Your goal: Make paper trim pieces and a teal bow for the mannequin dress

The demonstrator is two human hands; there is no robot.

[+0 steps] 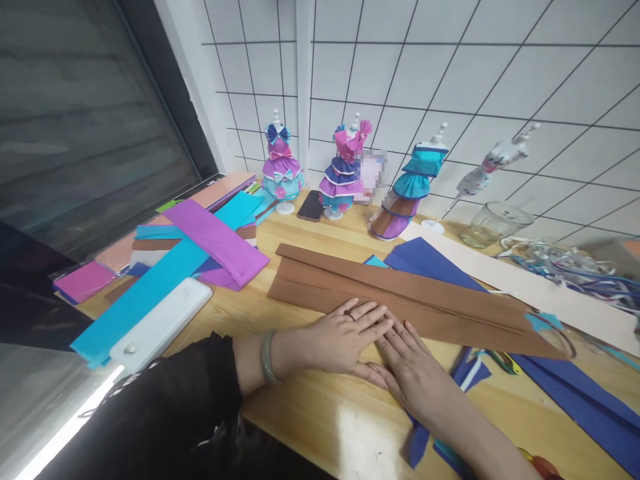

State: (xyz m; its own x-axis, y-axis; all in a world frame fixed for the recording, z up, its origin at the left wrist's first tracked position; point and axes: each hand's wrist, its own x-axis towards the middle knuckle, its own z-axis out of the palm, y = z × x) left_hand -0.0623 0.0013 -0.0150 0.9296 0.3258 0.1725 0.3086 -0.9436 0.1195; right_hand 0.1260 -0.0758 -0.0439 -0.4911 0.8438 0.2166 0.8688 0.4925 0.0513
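Note:
A long brown folded strip (325, 277), of paper or cloth, lies across the table with a lengthwise fold showing. My left hand (345, 337) rests flat on its near edge, fingers stretched out to the right. Beside it, my right hand (413, 363) lies flat with extended fingers, and their fingertips meet on the strip. Neither hand grasps anything. Under and behind the brown strip runs a dark blue strip (425, 257), and another blue piece (580, 400) lies at the right. Near my right forearm are blue scraps (470, 377) and scissors with yellow-green handles (505, 362), partly hidden.
Several small dress forms stand along the tiled wall, one in blue and purple (283, 170). A phone (311, 205) lies between two. Purple (220, 243) and turquoise strips (150, 293), with a white case (163, 323), are left. A glass bowl (495, 223) and tangled ribbons (565, 257) sit right.

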